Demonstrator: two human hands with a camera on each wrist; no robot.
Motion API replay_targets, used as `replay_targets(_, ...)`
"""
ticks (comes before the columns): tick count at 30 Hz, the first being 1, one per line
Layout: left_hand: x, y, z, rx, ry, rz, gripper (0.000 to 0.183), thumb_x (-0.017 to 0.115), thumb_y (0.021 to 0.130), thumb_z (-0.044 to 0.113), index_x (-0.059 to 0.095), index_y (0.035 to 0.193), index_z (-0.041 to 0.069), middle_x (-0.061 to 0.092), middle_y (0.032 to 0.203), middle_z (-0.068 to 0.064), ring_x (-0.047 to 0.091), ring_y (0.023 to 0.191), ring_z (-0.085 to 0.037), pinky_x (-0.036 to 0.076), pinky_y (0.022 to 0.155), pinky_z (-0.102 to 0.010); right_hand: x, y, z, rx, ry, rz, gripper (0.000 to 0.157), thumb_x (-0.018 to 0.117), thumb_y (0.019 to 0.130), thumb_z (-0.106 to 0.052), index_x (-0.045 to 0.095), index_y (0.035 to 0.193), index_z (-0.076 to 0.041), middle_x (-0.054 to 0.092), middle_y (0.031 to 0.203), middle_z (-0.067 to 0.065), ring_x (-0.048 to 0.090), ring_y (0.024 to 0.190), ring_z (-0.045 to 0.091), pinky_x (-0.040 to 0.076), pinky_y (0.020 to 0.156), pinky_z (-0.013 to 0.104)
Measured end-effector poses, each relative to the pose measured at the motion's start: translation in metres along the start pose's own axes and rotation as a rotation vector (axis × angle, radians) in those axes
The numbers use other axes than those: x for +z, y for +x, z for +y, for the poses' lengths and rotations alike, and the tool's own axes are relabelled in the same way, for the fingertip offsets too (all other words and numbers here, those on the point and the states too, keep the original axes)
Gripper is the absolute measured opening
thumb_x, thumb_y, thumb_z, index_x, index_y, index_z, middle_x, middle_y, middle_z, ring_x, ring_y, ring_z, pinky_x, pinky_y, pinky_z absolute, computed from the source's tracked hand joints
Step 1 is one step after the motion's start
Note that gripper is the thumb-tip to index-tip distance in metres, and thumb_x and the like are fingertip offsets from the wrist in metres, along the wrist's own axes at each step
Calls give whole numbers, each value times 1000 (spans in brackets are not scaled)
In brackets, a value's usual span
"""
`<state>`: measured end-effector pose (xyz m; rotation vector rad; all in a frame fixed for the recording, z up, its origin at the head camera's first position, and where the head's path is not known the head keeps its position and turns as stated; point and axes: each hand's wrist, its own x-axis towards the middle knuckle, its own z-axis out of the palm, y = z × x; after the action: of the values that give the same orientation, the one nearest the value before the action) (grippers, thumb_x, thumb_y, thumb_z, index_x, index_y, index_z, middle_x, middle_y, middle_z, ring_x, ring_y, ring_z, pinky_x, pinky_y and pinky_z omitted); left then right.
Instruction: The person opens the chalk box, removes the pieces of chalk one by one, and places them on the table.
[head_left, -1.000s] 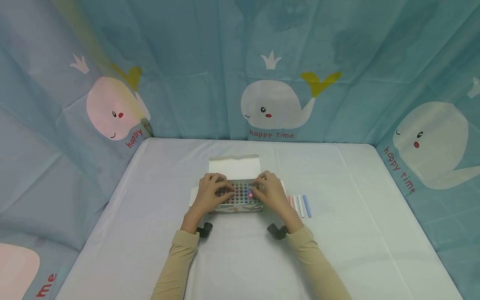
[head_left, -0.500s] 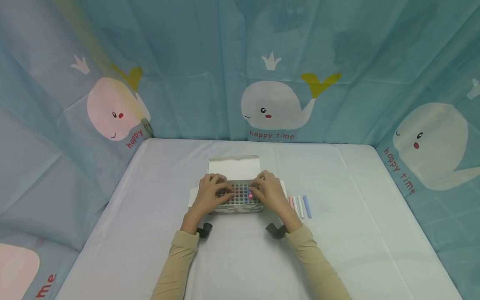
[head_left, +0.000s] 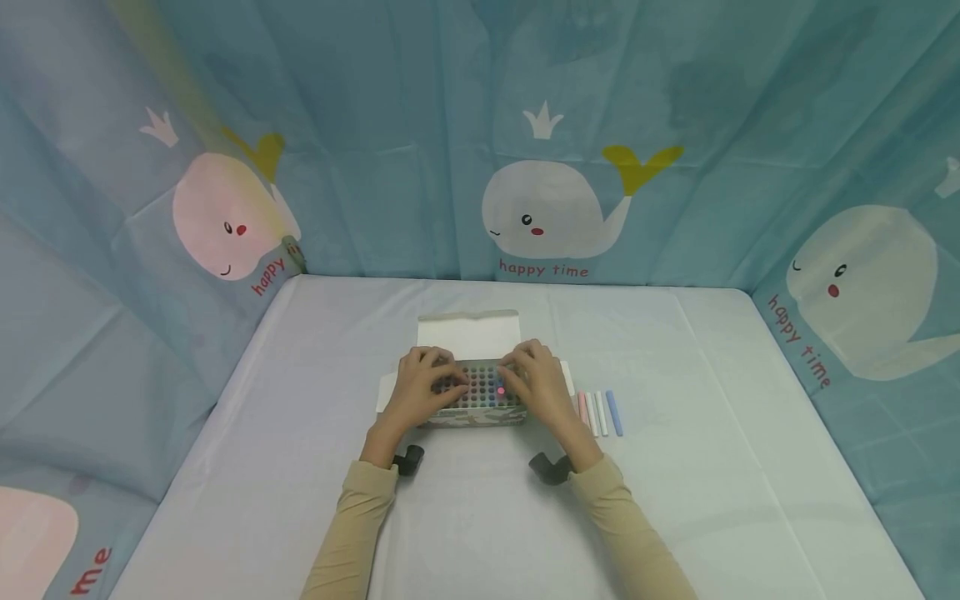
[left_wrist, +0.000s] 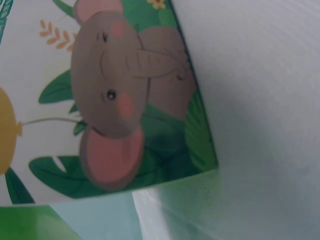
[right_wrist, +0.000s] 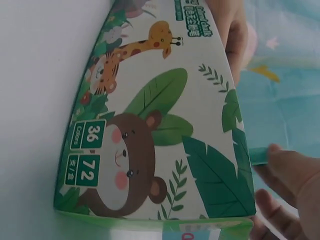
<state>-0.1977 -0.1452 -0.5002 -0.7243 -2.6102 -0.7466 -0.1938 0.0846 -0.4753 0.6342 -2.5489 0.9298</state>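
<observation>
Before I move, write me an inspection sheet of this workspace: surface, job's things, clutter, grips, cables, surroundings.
Surface: white cloth, lightly creased.
Job's things: printed box, lid and side flaps open, rows of small colored rounds on top; a green stick shows past its edge.
Clutter: four loose sticks right of the box: pink, two white, blue.
Left grip: bare hand at the box's left end; firmness unclear.
Right grip: bare hand, fingertips at the green stick; pinching or pressing, unclear.
Cables: nothing seen.
Surroundings: blue curtain with whale prints.

Tan long sleeves point(head_left: 347, 527), creased cuffs point(head_left: 372, 477), black wrist cameras point(head_left: 411, 461)
</observation>
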Motion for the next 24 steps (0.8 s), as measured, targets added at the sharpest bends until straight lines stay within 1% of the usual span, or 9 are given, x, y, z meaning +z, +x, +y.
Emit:
replay_targets(3, 0, 0, 0, 1, -2, 2, 7, 73, 80, 33, 71, 84, 29, 54, 107, 1, 41, 105, -25, 30, 99, -52, 0, 1, -2, -36, 25, 59, 10, 65, 88, -20, 67, 91, -11, 55, 99, 6, 52, 88, 22, 45, 78, 39)
replay_targets(5, 0, 0, 0, -1, -7, 1, 7, 73, 80, 33, 71, 84, 29, 54, 107, 1, 41, 106, -25, 29, 99, -52, -1, 2, -4, -42, 50, 85, 9, 65, 87, -19, 66, 91, -11, 56, 100, 7, 53, 89, 23, 45, 79, 41)
replay_targets(11, 0, 0, 0, -17, -17, -12, 7, 73, 80, 34, 71, 85, 28, 54, 109, 1, 40, 107, -25, 28, 100, -51, -4, 3, -7, 10, 98, 107, 11, 64, 88, -22, 65, 93, -12, 59, 102, 5, 56, 88, 21, 45, 81, 40)
replay_targets(15, 0, 0, 0, -23, -18, -16, 8, 72, 81, 35, 71, 85, 29, 54, 109, 1, 41, 107, -25, 28, 100, -51, -7, 3, -8, 38, 176, 140, 12, 64, 89, -21, 64, 94, -11, 63, 102, 4, 58, 84, 19, 46, 84, 39)
replay_targets(19, 2, 0, -1, -9, -10, 2, 7, 73, 80, 35, 70, 84, 29, 54, 108, 1, 41, 105, -24, 30, 99, -52, -12, 3, -9, 56, 276, 185, 13, 64, 89, -21, 65, 96, -10, 67, 92, 3, 60, 81, 18, 44, 86, 40)
replay_targets(22, 3, 0, -2, -3, -2, 11, 7, 73, 80, 35, 70, 84, 30, 54, 108, 2, 41, 105, -24, 30, 98, -51, -14, 3, -8, 57, 315, 215, 13, 64, 89, -22, 65, 96, -10, 68, 84, 1, 60, 78, 16, 45, 85, 39)
replay_targets(24, 2, 0, -2, -5, -7, 10, 6, 73, 80, 35, 70, 84, 30, 54, 108, 1, 41, 105, -24, 30, 98, -51, -16, 3, -6, 52, 330, 225, 13, 63, 89, -22, 65, 95, -10, 68, 82, 0, 60, 78, 14, 46, 84, 37)
